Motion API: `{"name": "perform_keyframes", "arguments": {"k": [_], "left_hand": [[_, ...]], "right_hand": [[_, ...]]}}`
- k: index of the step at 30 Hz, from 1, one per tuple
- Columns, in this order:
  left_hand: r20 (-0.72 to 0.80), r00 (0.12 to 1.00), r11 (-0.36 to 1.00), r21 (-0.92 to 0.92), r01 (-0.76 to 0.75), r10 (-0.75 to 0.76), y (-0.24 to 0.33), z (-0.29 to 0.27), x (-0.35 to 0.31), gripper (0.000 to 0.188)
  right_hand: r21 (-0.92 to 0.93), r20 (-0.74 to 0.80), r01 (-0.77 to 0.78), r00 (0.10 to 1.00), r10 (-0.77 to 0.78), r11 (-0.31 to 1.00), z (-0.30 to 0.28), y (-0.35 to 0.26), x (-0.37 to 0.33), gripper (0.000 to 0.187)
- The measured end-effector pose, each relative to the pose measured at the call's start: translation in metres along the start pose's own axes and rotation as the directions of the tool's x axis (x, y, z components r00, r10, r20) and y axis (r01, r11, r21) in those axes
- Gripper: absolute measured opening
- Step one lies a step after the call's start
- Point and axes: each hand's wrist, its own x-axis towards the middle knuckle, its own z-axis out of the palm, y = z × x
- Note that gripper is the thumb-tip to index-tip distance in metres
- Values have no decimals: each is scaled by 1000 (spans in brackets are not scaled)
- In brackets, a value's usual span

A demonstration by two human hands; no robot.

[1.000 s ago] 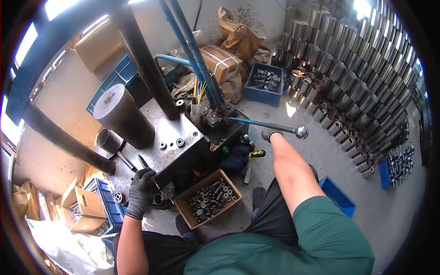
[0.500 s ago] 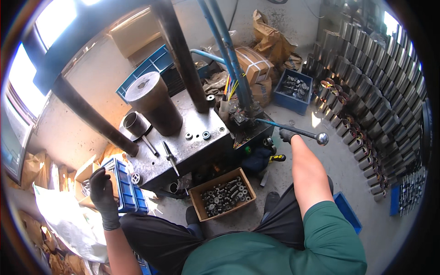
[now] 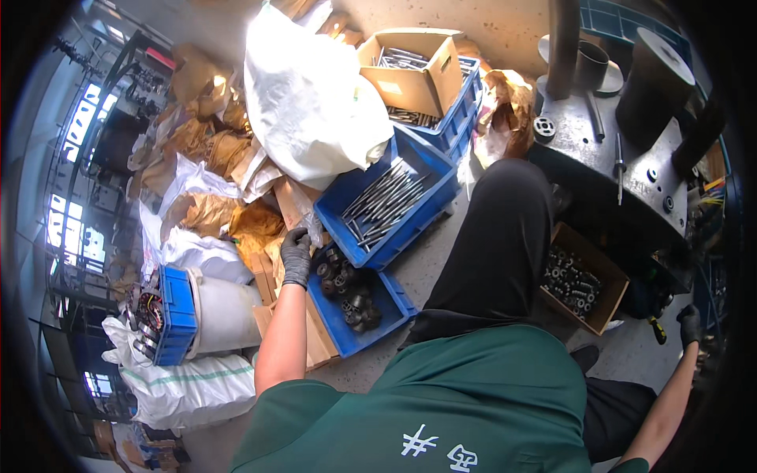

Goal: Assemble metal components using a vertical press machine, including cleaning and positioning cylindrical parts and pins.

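Note:
My left hand, in a dark grey glove, is over the near left edge of a blue bin of dark, round metal parts. Its fingers are slightly curled and apart, with nothing visible in them. Crumpled clear plastic lies just beyond the fingertips. Behind that bin, a second blue bin holds slim metal shafts. Far to the right, my gloved right hand is low beside the steel press table, near a black-and-yellow handle. Its fingers are too small and dark to make out.
A white sack leans by a cardboard box of rods. The press table carries a spindle and a large cylinder. Below it is a carton of small metal parts. A white bucket stands left.
The view has swung left, bringing the bins and sacks to the middle and the press table to the right. My left hand has moved from beside the table to the bin of dark parts.

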Motion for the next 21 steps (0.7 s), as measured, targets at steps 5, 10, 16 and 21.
{"name": "perform_keyframes", "arguments": {"k": [5, 10, 16, 21], "left_hand": [[-166, 912, 927, -44, 373, -375, -131, -52, -93, 21], [-187, 824, 814, 149, 562, -535, -160, -72, -161, 23], [219, 766, 746, 495, 446, -604, -205, 55, -201, 36], [184, 680, 607, 649, 458, -709, -185, 24, -232, 55]], "right_hand": [[-787, 387, 473, 879, -279, 396, -59, -65, 6, 14], [-418, 259, 99, 966, 14, 903, 37, -124, -35, 4], [-14, 176, -490, 857, 485, 871, -83, -86, -76, 7], [57, 78, -615, 788, 611, 786, -12, -112, -76, 11]]}}
